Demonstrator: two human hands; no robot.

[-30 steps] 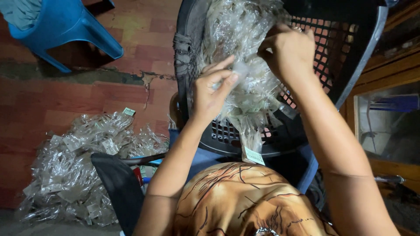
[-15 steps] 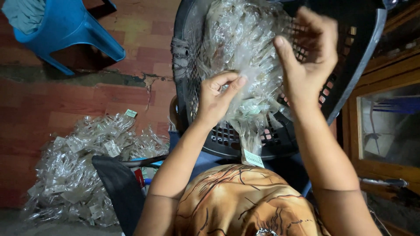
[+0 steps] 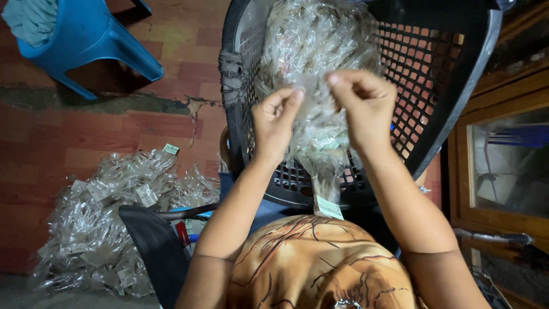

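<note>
A black plastic lattice basket (image 3: pixel 446 74) rests tilted against my lap, filled with a heap of small clear plastic bags (image 3: pixel 320 40). My left hand (image 3: pixel 275 121) and my right hand (image 3: pixel 361 106) are raised over the heap, fingertips pinching one small clear bag (image 3: pixel 311 86) between them. A strand of bags with a pale green label (image 3: pixel 330 208) hangs out over the basket's near rim.
A large pile of clear bags with small labels (image 3: pixel 114 223) lies on the red tiled floor at the left. A blue plastic chair (image 3: pixel 86 40) stands at the upper left. A wooden cabinet with glass (image 3: pixel 503 160) is at the right. A dark chair edge (image 3: pixel 154 252) is beside my left arm.
My right hand came down from the upper right of the basket to meet the left hand. Both now pinch one bag together above the heap.
</note>
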